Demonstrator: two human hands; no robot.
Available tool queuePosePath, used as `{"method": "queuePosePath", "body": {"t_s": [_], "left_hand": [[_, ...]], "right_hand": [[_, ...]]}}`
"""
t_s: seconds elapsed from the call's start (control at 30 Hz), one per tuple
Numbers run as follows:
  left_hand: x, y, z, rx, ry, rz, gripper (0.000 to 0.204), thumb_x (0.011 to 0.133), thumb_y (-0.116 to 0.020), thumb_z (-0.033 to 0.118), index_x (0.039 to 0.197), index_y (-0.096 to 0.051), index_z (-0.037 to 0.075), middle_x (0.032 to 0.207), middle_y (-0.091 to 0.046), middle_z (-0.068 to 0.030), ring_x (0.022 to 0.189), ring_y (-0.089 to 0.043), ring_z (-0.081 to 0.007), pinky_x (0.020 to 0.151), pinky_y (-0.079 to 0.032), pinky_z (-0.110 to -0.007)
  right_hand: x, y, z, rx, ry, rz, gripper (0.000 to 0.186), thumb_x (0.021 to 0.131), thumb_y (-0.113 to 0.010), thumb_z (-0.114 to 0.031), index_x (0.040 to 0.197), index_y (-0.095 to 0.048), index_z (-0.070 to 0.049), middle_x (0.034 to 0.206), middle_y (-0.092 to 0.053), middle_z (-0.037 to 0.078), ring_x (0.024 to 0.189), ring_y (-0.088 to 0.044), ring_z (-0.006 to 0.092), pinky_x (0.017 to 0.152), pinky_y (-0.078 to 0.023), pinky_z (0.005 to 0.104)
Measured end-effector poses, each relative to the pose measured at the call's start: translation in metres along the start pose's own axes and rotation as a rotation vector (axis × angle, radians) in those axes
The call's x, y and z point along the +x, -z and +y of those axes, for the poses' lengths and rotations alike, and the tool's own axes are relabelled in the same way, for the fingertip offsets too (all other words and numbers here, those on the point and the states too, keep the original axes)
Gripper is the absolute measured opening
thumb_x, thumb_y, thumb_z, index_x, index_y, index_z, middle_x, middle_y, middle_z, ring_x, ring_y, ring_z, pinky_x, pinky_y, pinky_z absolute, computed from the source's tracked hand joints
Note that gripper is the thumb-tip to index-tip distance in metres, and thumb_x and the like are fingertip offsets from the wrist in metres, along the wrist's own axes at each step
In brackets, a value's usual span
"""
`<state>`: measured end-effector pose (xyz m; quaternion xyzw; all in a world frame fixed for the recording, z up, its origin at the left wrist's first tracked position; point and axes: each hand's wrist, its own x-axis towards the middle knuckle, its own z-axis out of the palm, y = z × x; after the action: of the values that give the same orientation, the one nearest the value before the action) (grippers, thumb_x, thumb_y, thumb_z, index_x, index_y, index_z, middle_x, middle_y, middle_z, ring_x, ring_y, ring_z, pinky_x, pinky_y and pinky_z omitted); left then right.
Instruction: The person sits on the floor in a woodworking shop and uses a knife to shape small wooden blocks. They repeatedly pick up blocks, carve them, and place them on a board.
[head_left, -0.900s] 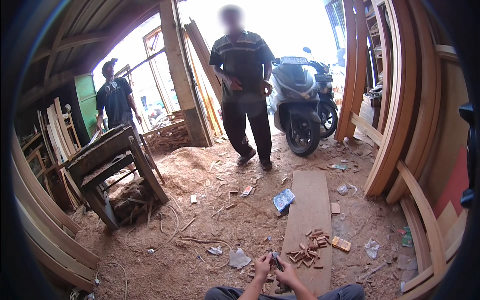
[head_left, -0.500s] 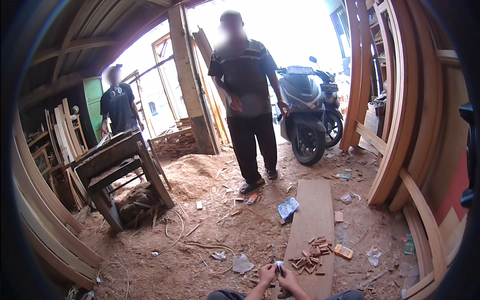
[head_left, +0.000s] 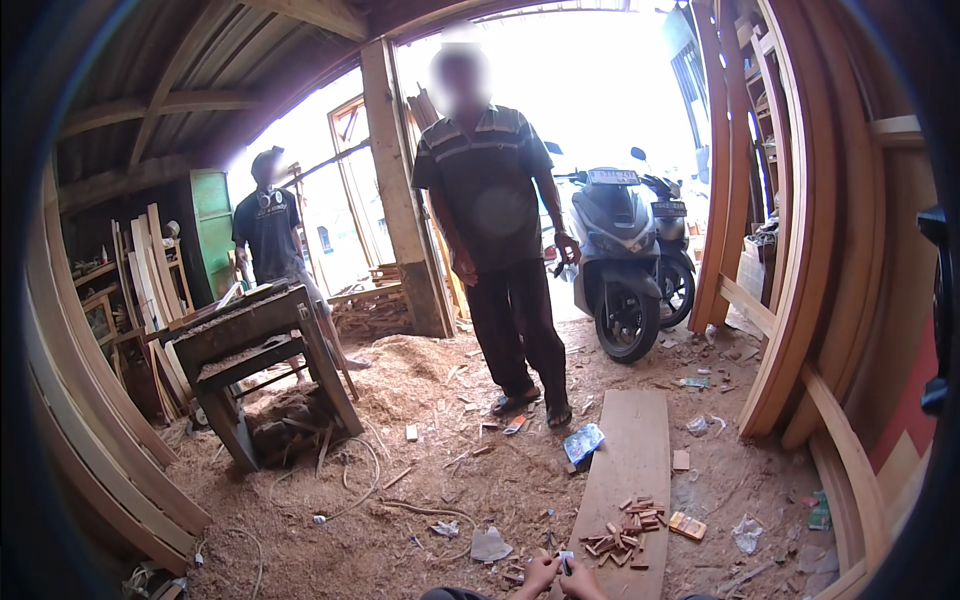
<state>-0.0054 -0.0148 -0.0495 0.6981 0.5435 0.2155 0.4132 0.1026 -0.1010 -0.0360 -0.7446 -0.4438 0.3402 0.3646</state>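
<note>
At the bottom edge, my left hand (head_left: 540,572) and my right hand (head_left: 583,580) are closed on a small dark object with a whitish part (head_left: 565,563), too small to name. A long flat plank (head_left: 630,445) lies on the floor beyond them, bearing a loose pile of several small wooden pieces (head_left: 625,535). A yellow packet (head_left: 688,525) is beside the plank, and a blue plastic packet (head_left: 583,443) rests at its far left edge.
A person in a striped shirt (head_left: 485,190) stands ahead. Another (head_left: 265,225) stands behind a wooden machine bench (head_left: 255,320). Scooters (head_left: 625,260) occupy the doorway. Timber frames lean at right (head_left: 800,250) and left (head_left: 110,420). Cords (head_left: 370,480) and sawdust cover the floor.
The striped-shirt person has stepped nearer and their arms now hang lower. The view has tilted up, leaving my hands lower in the picture. A whitish part now shows on the held object.
</note>
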Motion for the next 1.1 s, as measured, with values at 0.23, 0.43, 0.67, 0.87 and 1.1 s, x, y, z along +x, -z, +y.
{"method": "queuePosePath", "body": {"t_s": [0.23, 0.43, 0.67, 0.87, 1.1], "left_hand": [[-0.003, 0.002, 0.0, -0.026, 0.025, -0.026, 0.04, 0.09, -0.065, 0.049, 0.086, -0.078, 0.011, 0.072, -0.073, -0.0008, 0.064, -0.067, -0.0105, 0.061, -0.052, -0.029], [0.001, -0.002, -0.006, 0.004, 0.064, -0.034, 0.038, 0.09, -0.064, 0.048, 0.089, -0.078, 0.013, 0.075, -0.074, -0.0006, 0.066, -0.069, -0.0125, 0.064, -0.053, -0.03], [0.006, -0.005, -0.012, -0.033, 0.18, 0.012, 0.037, 0.091, -0.062, 0.045, 0.094, -0.078, 0.011, 0.079, -0.075, -0.0055, 0.072, -0.072, -0.0185, 0.069, -0.055, -0.034], [0.007, -0.005, -0.01, 0.085, 0.106, 0.177, 0.041, 0.089, -0.057, 0.047, 0.098, -0.076, 0.012, 0.081, -0.073, -0.0126, 0.08, -0.072, -0.0305, 0.075, -0.055, -0.045], [-0.003, -0.011, -0.011, 0.045, 0.05, 0.178, 0.033, 0.087, -0.058, 0.038, 0.095, -0.075, 0.01, 0.084, -0.072, -0.0166, 0.081, -0.07, -0.0348, 0.073, -0.055, -0.045]], "right_hand": [[-0.006, 0.004, -0.005, 0.086, -0.018, -0.013, 0.061, 0.078, -0.061, -0.016, 0.138, -0.055, -0.006, 0.094, -0.072, 0.021, 0.079, -0.072, 0.0312, 0.07, -0.056, 0.0414], [0.001, 0.0, -0.011, 0.212, -0.035, -0.041, 0.062, 0.079, -0.061, -0.013, 0.14, -0.054, -0.006, 0.09, -0.072, 0.019, 0.072, -0.071, 0.0284, 0.065, -0.056, 0.0399], [0.016, -0.009, 0.001, 0.344, -0.046, -0.086, 0.063, 0.079, -0.061, -0.009, 0.141, -0.053, -0.006, 0.086, -0.071, 0.018, 0.065, -0.069, 0.0251, 0.058, -0.055, 0.0382], [0.011, -0.01, 0.005, 0.436, -0.055, -0.14, 0.065, 0.079, -0.061, -0.003, 0.143, -0.05, -0.005, 0.082, -0.07, 0.015, 0.058, -0.067, 0.0212, 0.051, -0.053, 0.0359], [-0.005, -0.003, 0.001, 0.459, -0.188, -0.176, 0.064, 0.082, -0.064, -0.005, 0.145, -0.05, -0.007, 0.076, -0.068, 0.013, 0.055, -0.065, 0.0182, 0.048, -0.052, 0.0337]]}}
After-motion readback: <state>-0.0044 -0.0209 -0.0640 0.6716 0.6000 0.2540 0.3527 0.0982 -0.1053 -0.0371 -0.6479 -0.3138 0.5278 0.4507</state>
